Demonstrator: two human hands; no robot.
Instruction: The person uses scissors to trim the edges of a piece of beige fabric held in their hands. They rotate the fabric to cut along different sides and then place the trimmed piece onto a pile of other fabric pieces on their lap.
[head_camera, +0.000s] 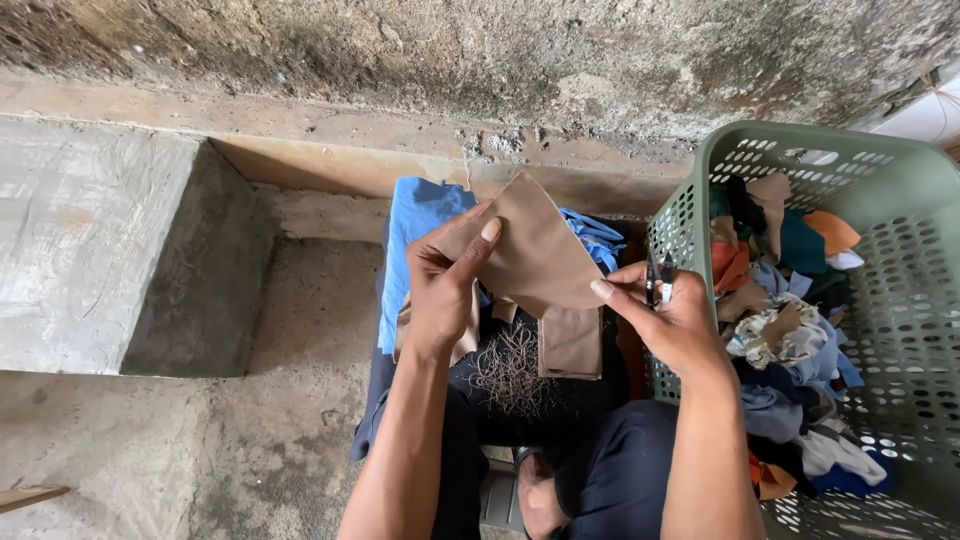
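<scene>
Two bare hands work close together over the person's lap, a little apart from each other and joined only by the cloth between them. Well to the left of the left hand stands a grey concrete block, and a sliver of wood at the lower left corner is cut off by the frame edge. The left hand is closed on a tan fabric piece, thumb in front and fingers behind, so most of those fingers are hidden by the cloth. Beneath it lies a blue cloth, partly covered by the tan piece and the wrist, and just below the hands a tangle of pale threads rests on dark fabric. The right hand touches the tan piece's right edge with its thumb and grips a small dark tool, perhaps thread snips; only its tip shows, so its kind is hard to tell. Just right of that hand sits a green perforated basket holding mixed fabric scraps; its lower right corner runs out of view.
</scene>
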